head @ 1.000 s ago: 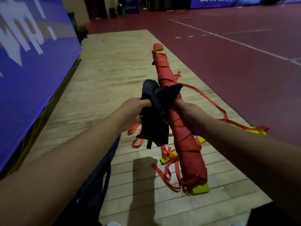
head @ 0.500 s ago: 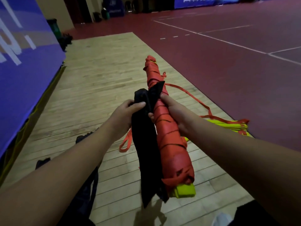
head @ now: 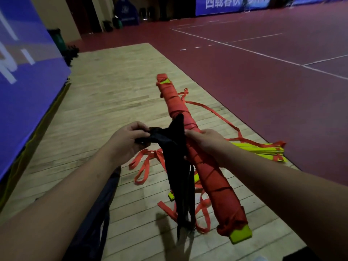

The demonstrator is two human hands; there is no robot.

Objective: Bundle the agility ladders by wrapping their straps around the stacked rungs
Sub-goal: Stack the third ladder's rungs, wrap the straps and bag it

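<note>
A long bundle of yellow rungs wrapped in orange strap slants from far centre down to near right, held above the floor. My right hand grips its middle and also pinches the edge of a black cloth bag. Pinching the bag's other edge at the top is my left hand. The bag hangs down limp beside the bundle, its cords dangling. On the floor lies another stack of yellow rungs with loose orange straps.
Wooden floor strip runs ahead, with red court floor on the right. A blue padded wall lines the left. A dark bag lies on the floor under my left arm. A green bin stands far left.
The black bag's top has been spread apart between my hands, left hand moving left. The bundle has tilted a little, and loose straps on the floor show beneath it.
</note>
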